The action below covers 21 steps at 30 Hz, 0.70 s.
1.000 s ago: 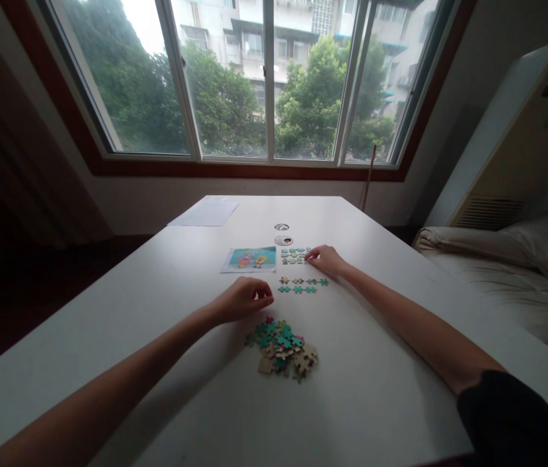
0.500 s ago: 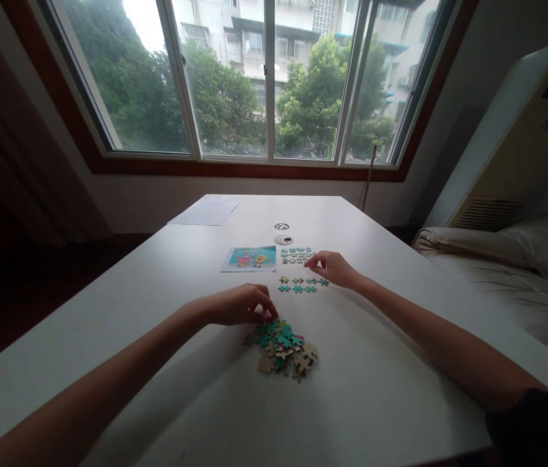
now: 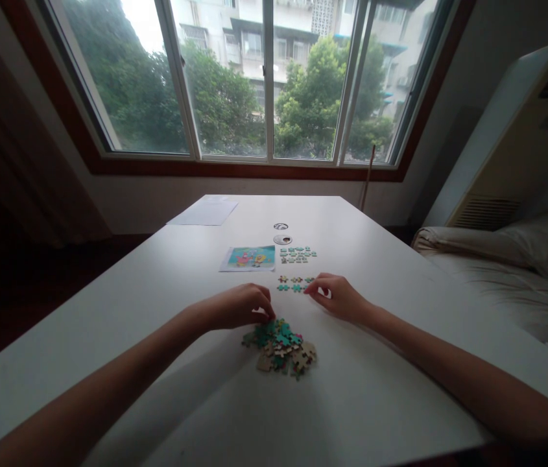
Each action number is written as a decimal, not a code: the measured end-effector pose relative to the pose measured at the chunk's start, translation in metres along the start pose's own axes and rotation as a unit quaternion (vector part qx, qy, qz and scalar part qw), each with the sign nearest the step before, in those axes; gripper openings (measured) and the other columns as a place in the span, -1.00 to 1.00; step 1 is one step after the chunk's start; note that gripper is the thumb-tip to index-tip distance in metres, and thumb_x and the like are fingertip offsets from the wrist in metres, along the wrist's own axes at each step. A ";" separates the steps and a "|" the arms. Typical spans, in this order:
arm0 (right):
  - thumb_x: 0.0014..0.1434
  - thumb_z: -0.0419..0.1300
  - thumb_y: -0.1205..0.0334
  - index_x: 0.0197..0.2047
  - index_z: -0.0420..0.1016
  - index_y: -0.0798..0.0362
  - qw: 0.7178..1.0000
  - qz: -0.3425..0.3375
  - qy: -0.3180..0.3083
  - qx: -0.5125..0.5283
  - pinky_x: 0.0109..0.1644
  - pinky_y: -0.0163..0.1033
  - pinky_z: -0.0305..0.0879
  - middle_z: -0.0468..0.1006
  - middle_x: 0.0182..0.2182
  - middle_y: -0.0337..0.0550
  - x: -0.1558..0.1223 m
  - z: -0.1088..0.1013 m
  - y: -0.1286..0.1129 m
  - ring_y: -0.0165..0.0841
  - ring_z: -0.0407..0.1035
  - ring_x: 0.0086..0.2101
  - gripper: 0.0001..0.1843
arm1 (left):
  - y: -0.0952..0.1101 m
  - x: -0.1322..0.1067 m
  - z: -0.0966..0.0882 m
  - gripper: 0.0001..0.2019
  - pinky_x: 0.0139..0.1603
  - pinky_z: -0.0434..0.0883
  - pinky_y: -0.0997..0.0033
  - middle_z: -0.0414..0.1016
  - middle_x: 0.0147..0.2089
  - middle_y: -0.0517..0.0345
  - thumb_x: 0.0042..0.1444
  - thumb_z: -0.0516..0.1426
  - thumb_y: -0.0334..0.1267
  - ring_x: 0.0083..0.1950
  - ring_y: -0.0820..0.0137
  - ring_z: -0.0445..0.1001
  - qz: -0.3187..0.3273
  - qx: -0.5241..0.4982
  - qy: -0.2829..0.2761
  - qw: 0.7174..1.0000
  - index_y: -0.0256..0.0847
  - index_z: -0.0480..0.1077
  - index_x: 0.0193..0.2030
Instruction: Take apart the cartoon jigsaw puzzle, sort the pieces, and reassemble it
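A heap of loose jigsaw pieces (image 3: 281,347) lies on the white table (image 3: 361,389) in front of me. My left hand (image 3: 239,306) rests at the heap's far left edge, fingers curled down onto the pieces. My right hand (image 3: 336,295) sits just right of a short row of teal pieces (image 3: 293,284), fingers bent and pinched at the row's right end. Farther back lie a small joined patch of pieces (image 3: 297,254) and a colourful reference picture (image 3: 250,258). What either hand grips is hidden.
A white sheet of paper (image 3: 204,211) lies at the table's far left. Two small round objects (image 3: 282,233) sit behind the joined patch. A large window (image 3: 254,78) spans the back wall. A bed with pale bedding (image 3: 512,266) stands to the right.
My right hand has drawn back from the joined patch to the nearer row of teal pieces. My left hand has moved down onto the heap's edge.
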State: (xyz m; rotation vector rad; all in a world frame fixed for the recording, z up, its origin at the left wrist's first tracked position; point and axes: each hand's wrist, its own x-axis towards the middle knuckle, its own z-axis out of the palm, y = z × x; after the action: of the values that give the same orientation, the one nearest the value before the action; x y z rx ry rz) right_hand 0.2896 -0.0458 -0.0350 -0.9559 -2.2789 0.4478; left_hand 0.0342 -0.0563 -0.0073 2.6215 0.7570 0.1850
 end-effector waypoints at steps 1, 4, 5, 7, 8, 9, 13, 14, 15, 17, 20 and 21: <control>0.03 0.07 0.40 -0.34 0.51 0.10 1.000 -0.004 0.003 0.000 -0.39 -0.35 0.20 0.45 -0.45 -0.14 0.000 0.000 -0.002 -0.48 0.23 -0.51 -0.81 | 0.001 0.000 0.000 -0.83 -0.32 0.30 0.55 0.42 -0.32 0.14 0.05 0.11 -0.41 -0.39 0.50 0.37 0.003 0.002 0.002 1.000 -0.15 0.48 -0.24; 0.04 0.08 0.40 -0.33 0.51 0.10 1.000 -0.015 0.006 0.004 -0.39 -0.36 0.20 0.44 -0.45 -0.15 -0.001 0.001 -0.008 -0.49 0.23 -0.51 -0.81 | 0.004 0.000 0.001 -0.85 -0.34 0.29 0.54 0.42 -0.33 0.15 0.00 0.11 -0.46 -0.38 0.49 0.35 0.002 -0.006 0.017 1.000 -0.19 0.47 -0.31; 0.04 0.08 0.40 -0.33 0.51 0.10 1.000 -0.018 0.006 0.007 -0.39 -0.36 0.20 0.44 -0.46 -0.16 -0.001 0.001 -0.009 -0.49 0.23 -0.51 -0.81 | 0.004 0.000 0.002 -0.86 -0.34 0.28 0.53 0.42 -0.33 0.15 -0.02 0.12 -0.46 -0.38 0.48 0.35 -0.003 -0.022 0.022 0.999 -0.20 0.46 -0.34; 0.04 0.08 0.40 -0.33 0.50 0.10 1.000 -0.020 0.004 0.011 -0.39 -0.37 0.20 0.44 -0.45 -0.16 -0.002 0.002 -0.010 -0.49 0.23 -0.51 -0.82 | 0.003 -0.001 0.001 -0.90 -0.36 0.27 0.53 0.41 -0.35 0.17 -0.07 0.14 -0.46 -0.38 0.48 0.34 -0.017 -0.065 0.029 0.997 -0.22 0.44 -0.39; 0.04 0.08 0.40 -0.33 0.50 0.10 1.000 -0.020 0.003 0.012 -0.39 -0.37 0.20 0.43 -0.46 -0.17 -0.002 0.003 -0.012 -0.50 0.23 -0.51 -0.82 | 0.002 -0.001 0.001 -0.92 -0.38 0.27 0.53 0.41 -0.39 0.19 -0.08 0.15 -0.44 -0.40 0.49 0.34 -0.025 -0.087 0.030 0.995 -0.24 0.43 -0.40; 0.04 0.08 0.40 -0.33 0.50 0.10 1.000 -0.019 0.002 0.012 -0.39 -0.37 0.20 0.43 -0.46 -0.17 -0.003 0.003 -0.013 -0.50 0.23 -0.51 -0.82 | 0.002 0.000 0.000 -0.94 -0.40 0.27 0.54 0.41 -0.43 0.21 -0.09 0.15 -0.43 -0.42 0.50 0.33 -0.032 -0.105 0.032 0.993 -0.25 0.42 -0.41; 0.05 0.11 0.34 -0.31 0.50 0.08 1.000 -0.005 -0.008 0.016 -0.38 -0.36 0.18 0.45 -0.50 -0.21 -0.004 0.003 -0.023 -0.49 0.22 -0.51 -0.85 | 0.001 0.006 -0.001 -0.91 -0.45 0.28 0.56 0.40 -0.48 0.21 -0.02 0.13 -0.30 -0.46 0.53 0.32 -0.069 -0.170 0.076 0.980 -0.29 0.39 -0.39; 0.06 0.11 0.30 -0.31 0.50 0.08 1.000 0.003 -0.011 0.021 -0.39 -0.37 0.17 0.45 -0.50 -0.21 -0.005 0.003 -0.026 -0.49 0.22 -0.51 -0.85 | 0.002 0.009 0.000 -0.88 -0.46 0.29 0.56 0.40 -0.48 0.20 0.00 0.12 -0.27 -0.46 0.53 0.32 -0.080 -0.190 0.092 0.974 -0.30 0.38 -0.38; 0.07 0.11 0.26 -0.32 0.50 0.08 0.999 0.013 -0.012 0.026 -0.41 -0.37 0.16 0.46 -0.51 -0.21 -0.005 0.002 -0.028 -0.49 0.22 -0.52 -0.84 | 0.003 0.012 0.002 -0.85 -0.48 0.29 0.56 0.40 -0.49 0.20 0.01 0.11 -0.25 -0.48 0.53 0.32 -0.091 -0.210 0.108 0.967 -0.32 0.38 -0.36; 0.08 0.11 0.17 -0.33 0.51 0.08 0.999 0.035 -0.011 0.037 -0.43 -0.37 0.13 0.46 -0.52 -0.22 -0.005 0.002 -0.033 -0.50 0.21 -0.53 -0.80 | 0.006 0.018 0.007 -0.82 -0.53 0.28 0.57 0.39 -0.52 0.20 0.01 0.11 -0.23 -0.51 0.54 0.31 -0.110 -0.245 0.136 0.954 -0.34 0.37 -0.35; 0.06 0.13 0.10 -0.39 0.51 0.10 0.997 0.064 0.006 0.052 -0.47 -0.38 0.09 0.44 -0.56 -0.24 -0.005 0.003 -0.038 -0.52 0.17 -0.56 -0.75 | 0.011 0.024 0.015 -0.81 -0.55 0.28 0.58 0.40 -0.52 0.19 -0.02 0.13 -0.22 -0.52 0.55 0.32 -0.123 -0.282 0.169 0.936 -0.34 0.38 -0.35; 0.05 0.14 0.09 -0.41 0.51 0.11 0.996 0.072 0.012 0.055 -0.48 -0.39 0.07 0.43 -0.57 -0.25 -0.005 0.003 -0.038 -0.52 0.16 -0.56 -0.75 | 0.012 0.025 0.016 -0.80 -0.54 0.29 0.57 0.41 -0.51 0.18 -0.04 0.14 -0.22 -0.52 0.55 0.32 -0.124 -0.291 0.176 0.932 -0.34 0.39 -0.36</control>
State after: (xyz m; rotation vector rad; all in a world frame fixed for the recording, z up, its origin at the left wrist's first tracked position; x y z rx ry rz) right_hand 0.2706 -0.0757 -0.0196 -1.0674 -2.1484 0.6120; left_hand 0.0647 -0.0584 -0.0166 1.9313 0.9666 0.7035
